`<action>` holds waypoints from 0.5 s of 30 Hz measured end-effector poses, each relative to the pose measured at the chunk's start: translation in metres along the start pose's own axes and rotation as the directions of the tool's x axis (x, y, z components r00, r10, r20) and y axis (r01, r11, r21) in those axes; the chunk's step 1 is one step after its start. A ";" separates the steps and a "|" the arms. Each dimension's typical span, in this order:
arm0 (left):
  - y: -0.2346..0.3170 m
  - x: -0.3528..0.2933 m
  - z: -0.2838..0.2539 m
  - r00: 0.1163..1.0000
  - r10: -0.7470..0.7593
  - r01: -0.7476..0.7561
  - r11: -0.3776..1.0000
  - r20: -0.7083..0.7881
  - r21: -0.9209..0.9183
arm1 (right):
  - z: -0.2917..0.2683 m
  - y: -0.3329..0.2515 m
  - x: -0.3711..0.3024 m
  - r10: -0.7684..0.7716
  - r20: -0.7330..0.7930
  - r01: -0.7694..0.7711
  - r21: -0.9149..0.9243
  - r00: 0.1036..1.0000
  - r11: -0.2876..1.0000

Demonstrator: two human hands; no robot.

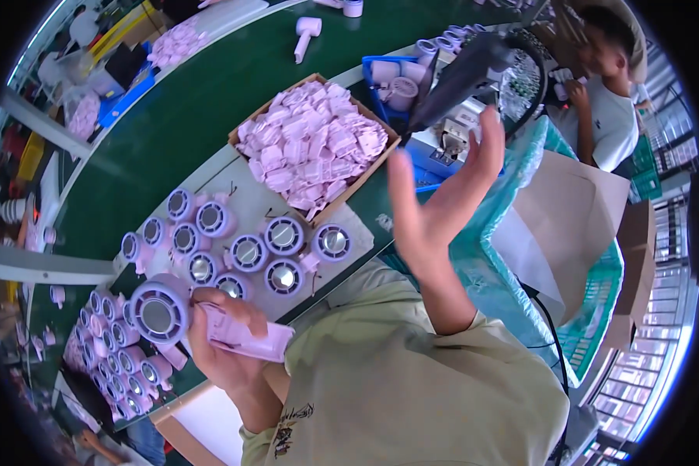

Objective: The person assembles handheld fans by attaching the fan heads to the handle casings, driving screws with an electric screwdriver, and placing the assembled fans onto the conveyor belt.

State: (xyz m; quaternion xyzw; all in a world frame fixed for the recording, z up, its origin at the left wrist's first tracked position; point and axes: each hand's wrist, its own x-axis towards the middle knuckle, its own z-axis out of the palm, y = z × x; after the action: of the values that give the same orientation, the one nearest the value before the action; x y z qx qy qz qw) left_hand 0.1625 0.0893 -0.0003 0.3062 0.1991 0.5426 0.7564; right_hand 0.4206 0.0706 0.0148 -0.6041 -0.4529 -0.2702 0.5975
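Note:
My left hand (227, 361) is wrapped around the handle of a lilac handheld fan (160, 312). The fan's round grilled head points up to the left, and its pink handle looks opened, with its hollow inside showing. My right hand (441, 213) is raised with thumb and fingers spread, nothing between them. Just beyond its fingertips hangs a black powered screwdriver (460, 81), blurred. Beyond the left hand, several similar fan heads (284, 234) stand on a pale board. A cardboard box heaped with pink plastic shells (314, 144) sits behind them.
A blue tray (377, 64) holds lilac parts near a small metal device (462, 128). To my right is a green crate (598, 326) with a liner and cardboard. More fan heads (116, 361) crowd the lower left. A green conveyor (210, 97) curves behind. A person (610, 116) sits far right.

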 end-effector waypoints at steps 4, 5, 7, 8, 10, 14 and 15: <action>-0.019 -0.003 0.017 0.972 -0.220 0.225 0.972 0.079 -0.065 | 0.017 0.055 0.034 0.242 -0.060 -0.230 0.156 0.968 0.961; -0.024 -0.003 0.021 0.957 -0.279 0.285 0.954 0.078 -0.095 | 0.014 0.055 0.039 0.234 -0.062 -0.222 0.156 0.970 0.962; -0.029 -0.008 0.021 0.936 -0.332 0.346 0.928 0.112 -0.141 | 0.005 0.055 0.049 0.395 0.133 -0.410 0.110 0.909 0.905; -0.032 -0.011 0.020 0.911 -0.387 0.409 0.895 0.142 -0.180 | 0.000 0.056 0.052 0.471 0.225 -0.496 0.070 0.853 0.865; -0.037 -0.011 0.022 0.880 -0.441 0.472 0.853 0.177 -0.224 | -0.017 0.066 0.040 0.401 0.071 -0.406 0.240 0.913 0.882; -0.043 -0.018 0.023 0.825 -0.542 0.563 0.811 0.159 -0.157 | -0.040 0.075 0.040 0.345 -0.152 -0.238 0.475 0.926 0.847; -0.045 -0.016 0.024 0.815 -0.558 0.578 0.799 0.154 -0.165 | -0.040 0.076 0.044 0.342 -0.187 -0.202 0.520 0.921 0.830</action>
State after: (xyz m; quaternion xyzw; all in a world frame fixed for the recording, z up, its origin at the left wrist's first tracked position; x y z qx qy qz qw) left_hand 0.2036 0.0587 -0.0138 0.1792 0.1877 0.2926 0.9203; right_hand 0.5143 0.0512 0.0222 -0.4481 -0.3282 -0.1380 0.8200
